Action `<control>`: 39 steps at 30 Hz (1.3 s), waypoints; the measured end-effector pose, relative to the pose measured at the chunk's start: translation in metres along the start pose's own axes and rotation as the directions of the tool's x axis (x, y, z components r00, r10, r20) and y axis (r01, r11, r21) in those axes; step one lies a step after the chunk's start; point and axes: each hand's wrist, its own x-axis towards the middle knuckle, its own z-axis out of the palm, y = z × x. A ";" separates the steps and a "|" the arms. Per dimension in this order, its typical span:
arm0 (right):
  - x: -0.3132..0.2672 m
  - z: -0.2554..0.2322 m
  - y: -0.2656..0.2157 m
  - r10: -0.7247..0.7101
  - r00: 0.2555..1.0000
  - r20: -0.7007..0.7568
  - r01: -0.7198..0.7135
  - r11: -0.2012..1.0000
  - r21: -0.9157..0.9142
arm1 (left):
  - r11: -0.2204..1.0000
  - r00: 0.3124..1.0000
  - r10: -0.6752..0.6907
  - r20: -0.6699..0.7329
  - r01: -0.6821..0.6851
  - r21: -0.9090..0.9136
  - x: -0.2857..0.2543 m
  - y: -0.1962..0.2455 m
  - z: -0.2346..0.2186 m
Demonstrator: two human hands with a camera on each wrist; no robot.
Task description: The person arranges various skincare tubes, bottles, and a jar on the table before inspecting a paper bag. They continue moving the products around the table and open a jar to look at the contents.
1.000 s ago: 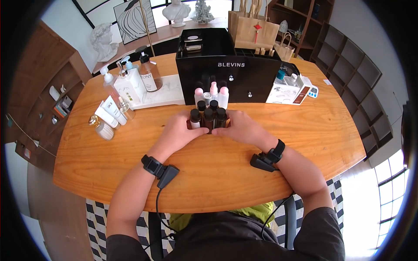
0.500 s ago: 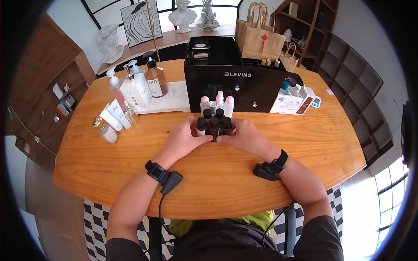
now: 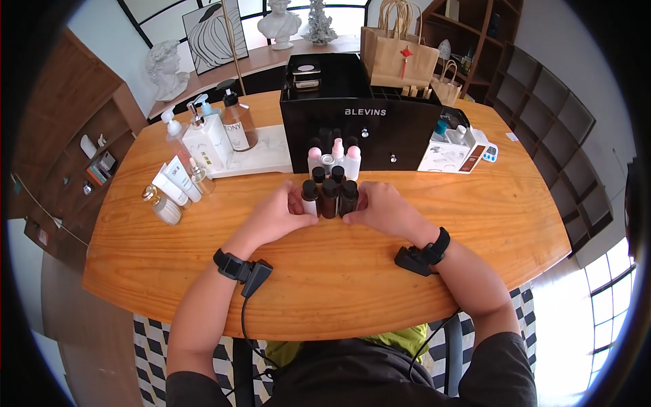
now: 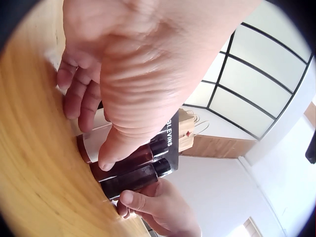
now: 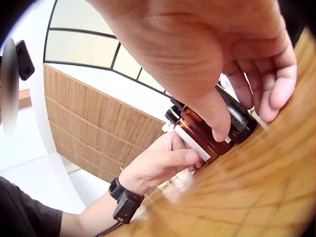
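Several small amber bottles (image 3: pixel 329 200) with black caps stand upright in a tight cluster on the wooden table. The left one in front has a white label (image 4: pixel 96 144); a darker bottle (image 5: pixel 240 121) stands at the right end of the front row. My left hand (image 3: pixel 274 214) is cupped loosely beside the white-labelled bottle, thumb at its front and fingers along its outer side. Opposite it, my right hand (image 3: pixel 386 209) flanks the dark bottle, its thumb overlapping the front in the right wrist view and its other fingers spread low near the tabletop.
Pink-topped bottles (image 3: pixel 352 163) stand just behind the cluster, before a black BLEVINS organizer (image 3: pixel 319 125). Pump bottles (image 3: pixel 207 144) occupy a white tray (image 3: pixel 261 159) at the left, with tubes (image 3: pixel 180 178) and a ribbed jar (image 3: pixel 163 207) nearer. A white box (image 3: pixel 444 156) stands at the right.
Both thumbs have drawn outward from the middle of the front row, and the hands sit wider apart. More of the front bottles shows. The head view has shifted slightly.
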 end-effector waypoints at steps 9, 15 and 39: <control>0.002 0.000 -0.002 -0.010 1.000 -0.001 0.010 1.000 0.023 | 1.000 0.999 0.006 0.031 -0.006 -0.008 0.002 -0.003 -0.002; 0.000 -0.003 -0.008 0.048 0.999 0.025 -0.047 0.998 -0.033 | 0.992 0.999 -0.041 0.010 0.040 0.121 0.001 0.002 -0.003; 0.001 -0.014 -0.003 -0.006 0.995 0.096 0.012 0.998 -0.059 | 0.962 0.985 -0.035 0.167 -0.012 0.272 -0.004 0.008 -0.023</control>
